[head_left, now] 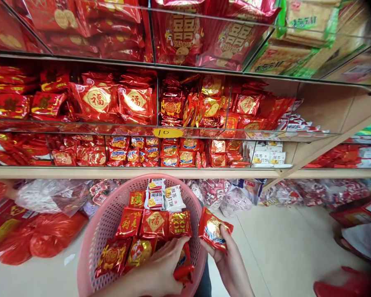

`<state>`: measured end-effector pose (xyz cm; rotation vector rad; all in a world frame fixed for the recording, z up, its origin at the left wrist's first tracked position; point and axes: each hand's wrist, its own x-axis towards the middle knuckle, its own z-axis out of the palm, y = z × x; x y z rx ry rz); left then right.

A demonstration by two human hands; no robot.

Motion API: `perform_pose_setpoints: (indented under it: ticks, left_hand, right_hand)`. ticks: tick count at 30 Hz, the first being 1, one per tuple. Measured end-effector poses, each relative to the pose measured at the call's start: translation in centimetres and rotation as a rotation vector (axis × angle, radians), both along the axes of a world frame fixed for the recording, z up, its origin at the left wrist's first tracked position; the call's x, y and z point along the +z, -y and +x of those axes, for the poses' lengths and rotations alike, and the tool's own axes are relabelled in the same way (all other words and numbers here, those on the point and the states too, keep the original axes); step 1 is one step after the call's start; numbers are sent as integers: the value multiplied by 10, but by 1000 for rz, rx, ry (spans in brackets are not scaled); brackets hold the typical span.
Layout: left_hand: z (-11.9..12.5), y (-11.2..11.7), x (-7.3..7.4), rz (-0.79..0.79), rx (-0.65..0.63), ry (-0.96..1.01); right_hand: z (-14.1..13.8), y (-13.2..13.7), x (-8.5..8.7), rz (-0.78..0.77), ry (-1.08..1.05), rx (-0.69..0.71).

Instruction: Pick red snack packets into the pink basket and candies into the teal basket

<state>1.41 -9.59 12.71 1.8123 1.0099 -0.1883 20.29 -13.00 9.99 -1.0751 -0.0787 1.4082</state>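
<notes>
A pink plastic basket (91, 222) with a perforated wall holds several small wrapped biscuit packets, mostly red and gold, with white ones at its far side. My left hand (162, 266) reaches into the basket's near right part. Its fingers curl around a red biscuit packet (184, 273), which they partly hide. Just outside the basket's right rim, my right hand (231, 262) grips a red packet with a biscuit picture (214, 231), thumb on its front. A red packet with a gold diamond (155, 223) lies flat mid-basket, beside a white cracker packet (174, 198).
Shelves of red biscuit packets (99, 99) stand ahead, divided by clear panels. A yellow tag (167, 132) marked 10 hangs on the shelf edge. Bagged goods (214, 192) lie beneath the bottom shelf. Red plastic bags (49, 235) rest on the floor at left.
</notes>
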Motion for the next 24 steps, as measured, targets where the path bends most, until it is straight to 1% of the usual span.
perform_pose_setpoints:
  ticks: [2,3,5,8,11,14,16,19,24]
  left_hand:
    - [4,0,-18,40,-48,-53]
    - [5,0,-24,68,-79,-96]
    - [4,1,-33,129,-132,-177]
    - [6,7,-45,234,-156,-271]
    - [11,17,-65,412,-146,-348]
    - [16,29,-90,621,-95,-395]
    - [16,36,-103,756,-55,-412]
    - [15,40,-113,925,-28,-418]
    - [14,40,-115,1112,-26,-451]
  right_hand:
    - [1,2,-2,-12,-11,-14]
    - [1,3,-3,-17,-16,-21]
    - [1,5,-4,-18,-32,-34]
    - [0,6,-6,0,-54,-43]
    - [-2,6,-7,-13,-57,-47]
    - [-3,7,-6,-36,-53,-38]
    - [-4,8,-5,-38,-48,-30]
    - [-5,9,-5,-42,-45,-31]
    - [-7,11,-6,-45,-60,-45]
